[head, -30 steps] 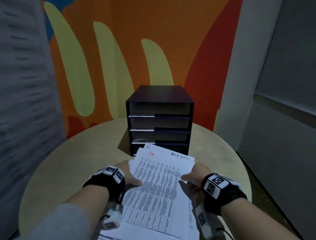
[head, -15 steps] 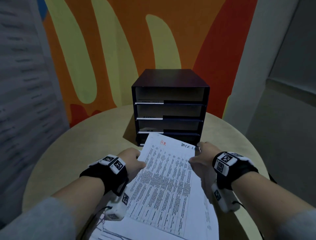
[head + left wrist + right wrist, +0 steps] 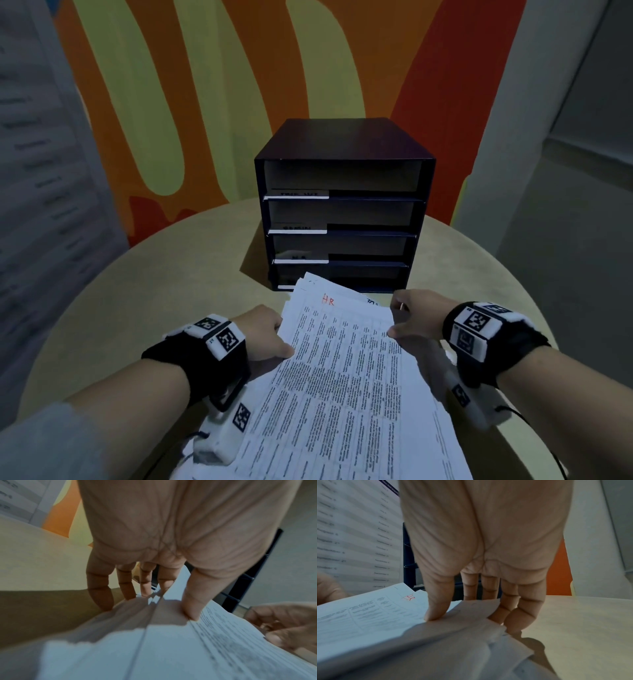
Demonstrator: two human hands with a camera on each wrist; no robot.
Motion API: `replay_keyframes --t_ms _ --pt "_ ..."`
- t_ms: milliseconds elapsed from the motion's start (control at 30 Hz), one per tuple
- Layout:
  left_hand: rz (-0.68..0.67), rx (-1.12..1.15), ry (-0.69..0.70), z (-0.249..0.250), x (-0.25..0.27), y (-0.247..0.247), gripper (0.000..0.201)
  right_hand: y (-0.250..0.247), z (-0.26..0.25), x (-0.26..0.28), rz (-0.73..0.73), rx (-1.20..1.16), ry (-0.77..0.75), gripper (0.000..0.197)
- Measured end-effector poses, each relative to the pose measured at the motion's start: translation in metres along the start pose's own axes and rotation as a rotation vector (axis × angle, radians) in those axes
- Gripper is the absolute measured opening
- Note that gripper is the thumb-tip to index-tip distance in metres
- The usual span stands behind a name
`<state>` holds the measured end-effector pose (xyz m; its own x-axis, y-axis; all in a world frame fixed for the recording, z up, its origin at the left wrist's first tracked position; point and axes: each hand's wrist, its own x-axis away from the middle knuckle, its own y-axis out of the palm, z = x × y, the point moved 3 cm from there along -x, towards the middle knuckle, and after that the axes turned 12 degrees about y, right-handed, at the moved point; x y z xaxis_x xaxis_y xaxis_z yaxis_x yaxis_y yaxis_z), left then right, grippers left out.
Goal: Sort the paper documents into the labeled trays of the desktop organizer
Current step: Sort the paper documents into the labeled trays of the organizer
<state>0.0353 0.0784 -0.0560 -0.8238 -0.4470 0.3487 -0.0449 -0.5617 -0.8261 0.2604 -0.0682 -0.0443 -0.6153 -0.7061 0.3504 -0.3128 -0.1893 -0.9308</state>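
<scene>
A stack of printed paper documents (image 3: 342, 377) lies tilted between my hands, and its top sheet has "HR" (image 3: 327, 300) written in red. My left hand (image 3: 279, 342) pinches the stack's left edge, with the thumb (image 3: 193, 601) on top and the fingers (image 3: 101, 588) underneath. My right hand (image 3: 399, 320) pinches the right edge near the far corner in the same way, thumb (image 3: 437, 601) above and fingers (image 3: 520, 608) below. The dark desktop organizer (image 3: 346, 144) stands just beyond the papers. It has several open trays with white label strips (image 3: 296, 196) whose text is too blurred to read.
Everything sits on a round beige table (image 3: 154, 291), with bare surface to the left and right of the organizer. An orange and yellow painted wall (image 3: 205, 85) rises behind it, and a grey wall (image 3: 565, 222) is on the right.
The stack has moved forward, and its far edge now overlaps the front of the organizer's bottom tray. My right hand has slid up the right edge toward the far corner.
</scene>
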Motion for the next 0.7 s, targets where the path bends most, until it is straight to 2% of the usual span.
replay_keyframes --t_ms 133,233,300,333,433,500,567,633,700 --pt "-0.019 -0.006 0.041 -0.003 0.008 0.014 0.035 -0.001 0.001 0.008 0.021 0.027 -0.014 0.046" --pt "-0.029 -0.017 0.042 -0.003 0.017 0.012 0.034 -0.004 -0.001 0.013 0.077 0.046 -0.025 0.029" --pt "0.031 0.006 0.059 -0.001 0.023 0.004 0.027 -0.009 -0.002 0.014 0.131 -0.006 -0.042 0.015" --pt "0.085 0.030 0.063 0.001 0.026 -0.001 0.026 -0.013 -0.002 0.015 0.152 -0.061 -0.047 0.016" --pt "0.271 0.194 0.035 -0.003 0.031 -0.015 0.024 -0.030 0.003 0.016 0.218 -0.393 -0.009 0.015" --pt "0.324 0.344 0.002 -0.009 0.028 -0.021 0.026 -0.035 0.004 0.018 0.177 -0.725 0.030 0.016" --pt "0.323 0.433 -0.051 -0.013 0.025 -0.022 0.026 -0.031 0.005 0.022 0.048 -0.941 0.076 0.019" --pt "0.307 0.489 -0.090 -0.017 0.018 -0.018 0.027 -0.020 0.002 0.025 -0.079 -0.918 0.107 0.024" --pt "0.296 0.523 -0.110 -0.016 0.012 -0.011 0.032 -0.009 -0.001 0.025 -0.110 -0.809 0.115 0.026"
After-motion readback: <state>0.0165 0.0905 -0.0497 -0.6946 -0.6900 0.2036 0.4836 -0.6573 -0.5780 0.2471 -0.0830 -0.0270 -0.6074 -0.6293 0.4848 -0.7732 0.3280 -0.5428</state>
